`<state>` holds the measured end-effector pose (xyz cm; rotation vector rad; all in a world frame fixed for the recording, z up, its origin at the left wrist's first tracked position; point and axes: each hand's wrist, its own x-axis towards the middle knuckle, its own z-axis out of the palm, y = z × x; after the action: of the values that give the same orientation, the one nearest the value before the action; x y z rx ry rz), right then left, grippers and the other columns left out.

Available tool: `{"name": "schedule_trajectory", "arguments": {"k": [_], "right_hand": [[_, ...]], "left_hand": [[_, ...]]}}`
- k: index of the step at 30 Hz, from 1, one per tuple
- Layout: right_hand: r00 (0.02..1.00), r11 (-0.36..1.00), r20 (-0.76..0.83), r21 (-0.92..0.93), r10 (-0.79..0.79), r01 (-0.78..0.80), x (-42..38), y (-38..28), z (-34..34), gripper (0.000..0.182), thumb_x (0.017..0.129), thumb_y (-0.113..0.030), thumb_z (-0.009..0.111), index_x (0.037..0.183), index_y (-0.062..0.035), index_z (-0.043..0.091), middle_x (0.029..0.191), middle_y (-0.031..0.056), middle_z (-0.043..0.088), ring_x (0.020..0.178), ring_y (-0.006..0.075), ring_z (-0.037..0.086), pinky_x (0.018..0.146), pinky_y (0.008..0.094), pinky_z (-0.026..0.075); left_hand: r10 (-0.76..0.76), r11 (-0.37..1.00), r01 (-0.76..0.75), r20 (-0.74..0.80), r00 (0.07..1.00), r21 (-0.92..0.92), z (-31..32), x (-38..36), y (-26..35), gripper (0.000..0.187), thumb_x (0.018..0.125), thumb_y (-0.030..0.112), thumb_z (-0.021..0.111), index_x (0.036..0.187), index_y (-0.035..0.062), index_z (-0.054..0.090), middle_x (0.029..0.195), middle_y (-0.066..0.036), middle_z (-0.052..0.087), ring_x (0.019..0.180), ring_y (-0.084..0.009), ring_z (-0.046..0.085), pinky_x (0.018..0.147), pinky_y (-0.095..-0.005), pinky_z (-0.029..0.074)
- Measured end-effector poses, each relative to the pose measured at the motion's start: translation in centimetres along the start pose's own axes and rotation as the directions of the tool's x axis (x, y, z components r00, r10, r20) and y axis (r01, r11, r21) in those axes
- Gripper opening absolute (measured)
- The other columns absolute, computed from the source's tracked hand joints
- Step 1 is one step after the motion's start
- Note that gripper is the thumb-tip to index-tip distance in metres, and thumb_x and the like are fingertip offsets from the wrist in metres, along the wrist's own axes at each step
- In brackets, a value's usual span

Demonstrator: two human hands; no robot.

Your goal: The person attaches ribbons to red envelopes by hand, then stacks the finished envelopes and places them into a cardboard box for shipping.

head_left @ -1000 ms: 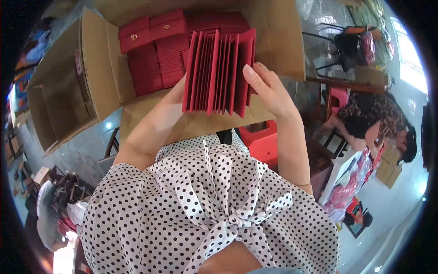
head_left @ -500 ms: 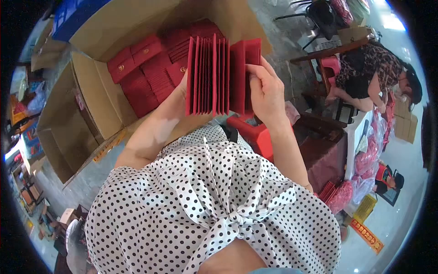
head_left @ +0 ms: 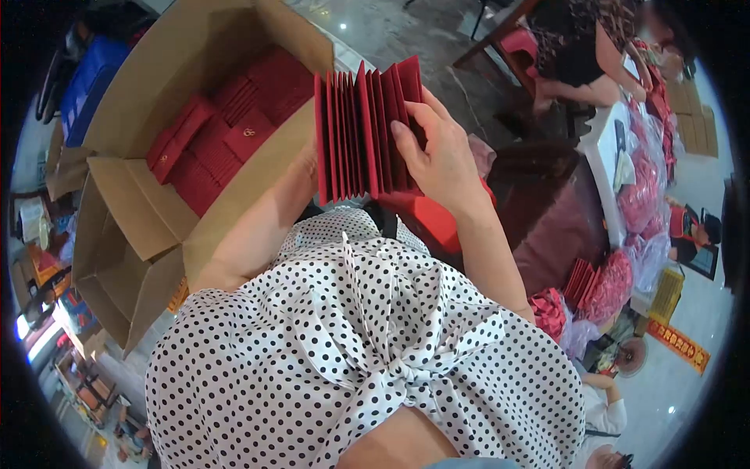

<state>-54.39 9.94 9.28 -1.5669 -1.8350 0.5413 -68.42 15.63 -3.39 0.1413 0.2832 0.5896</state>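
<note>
A row of red envelopes stands on edge between my two hands, gaps showing between them. My left hand supports the row from its left side; its fingers are mostly hidden behind the envelopes. On the right side, my right hand grips the end of the row, with the thumb at its near face and fingers among the last envelopes. Beyond my left arm, an open cardboard box contains packed red envelopes, some with a gold emblem.
A dark red covered surface lies to my right, with plastic bags of red items beside it. Another person sits at the upper right. A red stool-like object is below my hands. A blue crate stands left of the box.
The view has turned, so the box sits farther left and lower. My right hand has moved left, and the envelopes at its end are closer to the rest of the row.
</note>
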Motion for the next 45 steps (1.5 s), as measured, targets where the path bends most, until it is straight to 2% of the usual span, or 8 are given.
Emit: {"name": "schedule_trajectory", "arguments": {"k": [5,8,10,20,29,35,40,45], "right_hand": [[0.994,0.993,-0.088,-0.099,0.057,-0.066,-2.0,0.6,0.0,0.035,0.081,-0.004,0.050,0.115,0.0019,0.045,0.129,0.0291,0.035,0.110,0.0439,0.045,0.089,0.0423,0.041],[0.981,0.999,-0.192,0.027,-0.030,0.036,-2.5,-0.3,-1.6,0.037,0.080,-0.002,0.048,0.117,0.0009,0.043,0.130,0.0331,0.030,0.115,0.0468,0.039,0.091,0.0434,0.039],[0.991,0.995,-0.118,-0.069,0.070,-0.079,-3.9,0.6,-2.8,0.037,0.080,-0.002,0.048,0.117,0.0012,0.043,0.128,0.0336,0.033,0.118,0.0450,0.036,0.093,0.0432,0.038],[0.954,0.983,-0.272,-0.094,0.129,-0.159,-6.2,0.2,-4.4,0.035,0.080,-0.009,0.056,0.113,0.0008,0.047,0.124,0.0293,0.041,0.118,0.0419,0.039,0.090,0.0418,0.040],[0.947,0.979,-0.274,-0.068,0.169,-0.194,-6.2,1.0,-4.5,0.034,0.076,0.000,0.053,0.110,-0.0014,0.048,0.129,0.0261,0.037,0.111,0.0414,0.045,0.089,0.0401,0.042],[0.948,0.977,-0.254,-0.042,0.191,-0.208,-6.6,1.2,-4.3,0.023,0.081,-0.009,0.053,0.102,-0.0015,0.055,0.129,0.0283,0.037,0.109,0.0405,0.048,0.087,0.0392,0.043],[0.929,0.954,-0.286,-0.114,0.236,-0.277,-7.1,1.5,-4.0,0.034,0.076,-0.025,0.063,0.100,-0.0017,0.056,0.127,0.0254,0.040,0.104,0.0397,0.052,0.083,0.0409,0.044],[0.919,0.929,-0.263,-0.150,0.293,-0.339,-7.7,1.4,-4.4,0.037,0.071,-0.025,0.067,0.096,-0.0016,0.053,0.123,0.0239,0.044,0.099,0.0394,0.054,0.082,0.0418,0.045]], "left_hand": [[-0.089,0.996,0.089,0.021,0.996,0.020,0.5,1.0,-1.1,0.072,0.081,0.064,0.039,0.123,0.0065,0.048,0.115,-0.013,0.056,0.099,-0.0248,0.058,0.086,-0.0417,0.049],[-0.136,0.991,0.135,0.036,0.990,0.022,0.9,2.1,-2.1,0.072,0.080,0.064,0.039,0.123,0.0069,0.048,0.115,-0.013,0.056,0.099,-0.0246,0.058,0.086,-0.0416,0.048],[-0.162,0.986,0.161,0.048,0.986,0.036,1.4,2.8,-3.0,0.072,0.080,0.065,0.039,0.123,0.0071,0.048,0.115,-0.013,0.056,0.099,-0.0245,0.058,0.087,-0.0415,0.048],[-0.272,0.962,0.270,0.061,0.960,0.046,3.5,4.6,-5.0,0.072,0.079,0.066,0.041,0.121,0.0084,0.050,0.115,-0.012,0.056,0.100,-0.0240,0.058,0.088,-0.0413,0.048],[-0.337,0.938,0.331,0.057,0.940,0.104,1.6,5.5,-5.3,0.072,0.077,0.067,0.043,0.120,0.0105,0.051,0.113,-0.011,0.057,0.101,-0.0236,0.057,0.090,-0.0421,0.045],[-0.325,0.941,0.318,0.045,0.945,0.118,2.1,4.8,-5.3,0.071,0.077,0.067,0.042,0.120,0.0112,0.051,0.113,-0.010,0.057,0.101,-0.0230,0.057,0.090,-0.0413,0.045],[-0.401,0.914,0.395,0.059,0.914,0.094,1.3,4.8,-6.1,0.070,0.078,0.066,0.042,0.121,0.0113,0.050,0.113,-0.010,0.057,0.100,-0.0223,0.057,0.088,-0.0400,0.047],[-0.408,0.913,0.403,0.105,0.907,0.066,0.7,4.7,-6.7,0.069,0.079,0.064,0.042,0.122,0.0110,0.049,0.113,-0.010,0.057,0.100,-0.0222,0.057,0.088,-0.0400,0.047]]}}
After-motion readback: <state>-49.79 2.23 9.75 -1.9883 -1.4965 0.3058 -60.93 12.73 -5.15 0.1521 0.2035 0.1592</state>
